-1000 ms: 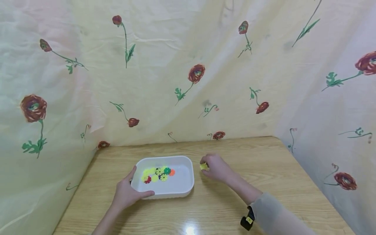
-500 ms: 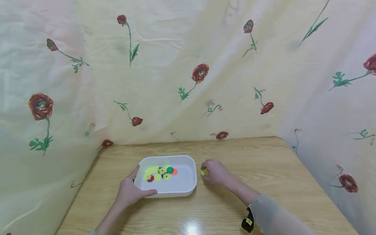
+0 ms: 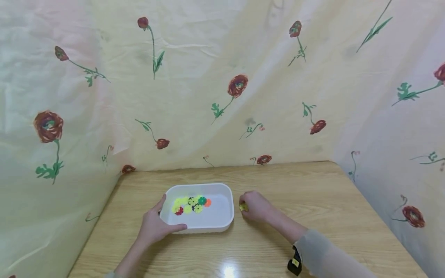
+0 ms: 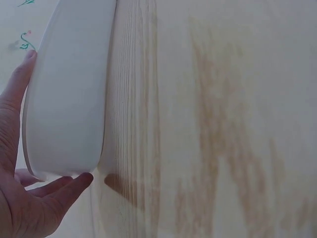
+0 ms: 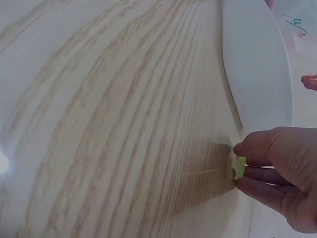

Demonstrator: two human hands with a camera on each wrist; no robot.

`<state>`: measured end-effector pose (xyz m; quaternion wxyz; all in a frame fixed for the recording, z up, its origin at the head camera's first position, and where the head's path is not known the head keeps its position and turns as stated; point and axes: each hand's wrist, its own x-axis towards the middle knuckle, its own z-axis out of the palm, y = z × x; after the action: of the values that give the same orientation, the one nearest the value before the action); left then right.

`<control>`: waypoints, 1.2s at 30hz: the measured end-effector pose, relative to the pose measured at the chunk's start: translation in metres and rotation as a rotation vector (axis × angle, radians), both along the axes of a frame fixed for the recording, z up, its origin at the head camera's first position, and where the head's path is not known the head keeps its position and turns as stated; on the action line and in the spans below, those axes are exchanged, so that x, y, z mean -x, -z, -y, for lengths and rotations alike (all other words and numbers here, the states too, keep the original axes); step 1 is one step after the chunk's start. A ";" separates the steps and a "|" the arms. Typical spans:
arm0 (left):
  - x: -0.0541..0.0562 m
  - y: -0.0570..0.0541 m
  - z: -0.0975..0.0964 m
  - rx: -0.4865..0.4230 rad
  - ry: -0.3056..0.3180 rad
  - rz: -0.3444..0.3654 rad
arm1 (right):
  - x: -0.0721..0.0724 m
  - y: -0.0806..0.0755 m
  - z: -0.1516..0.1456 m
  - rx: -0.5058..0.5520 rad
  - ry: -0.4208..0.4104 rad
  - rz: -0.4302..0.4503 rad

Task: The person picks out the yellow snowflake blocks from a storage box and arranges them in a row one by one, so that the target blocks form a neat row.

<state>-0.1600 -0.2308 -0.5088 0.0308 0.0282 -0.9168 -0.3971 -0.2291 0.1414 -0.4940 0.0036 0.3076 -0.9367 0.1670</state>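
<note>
A white plastic tray (image 3: 215,216) sits on the wooden table, with several small flower-shaped discs (image 3: 187,204) grouped in its left and middle part. Most of the discs are yellow; a red, a green and an orange one show among them. My left hand (image 3: 153,226) holds the tray's near left corner, thumb along the near rim and fingers against the left end. Just right of the tray, my right hand (image 3: 257,207) pinches a yellow flower-shaped disc (image 5: 240,167) between thumb and fingertips, close over the tabletop. The fingers partly hide this disc.
The wooden table (image 3: 295,185) reaches back to a flower-printed cloth (image 3: 194,96) that hangs behind and on both sides. A black strap with a small device (image 3: 294,264) is on the right wrist.
My right hand has come a little toward the body and closer to the tray with the yellow disc. The left hand keeps its place on the tray; the head view has shifted slightly.
</note>
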 end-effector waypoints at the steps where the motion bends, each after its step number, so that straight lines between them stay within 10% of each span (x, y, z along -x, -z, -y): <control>1: 0.000 0.000 0.000 -0.001 -0.001 0.001 | 0.000 0.001 0.000 -0.003 -0.001 -0.002; 36: -0.001 -0.001 -0.001 -0.028 -0.002 -0.006 | -0.004 0.000 0.003 -0.104 0.015 -0.089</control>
<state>-0.1595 -0.2301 -0.5075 0.0335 0.0285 -0.9111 -0.4099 -0.2252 0.1384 -0.4939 0.0306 0.3074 -0.9454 0.1041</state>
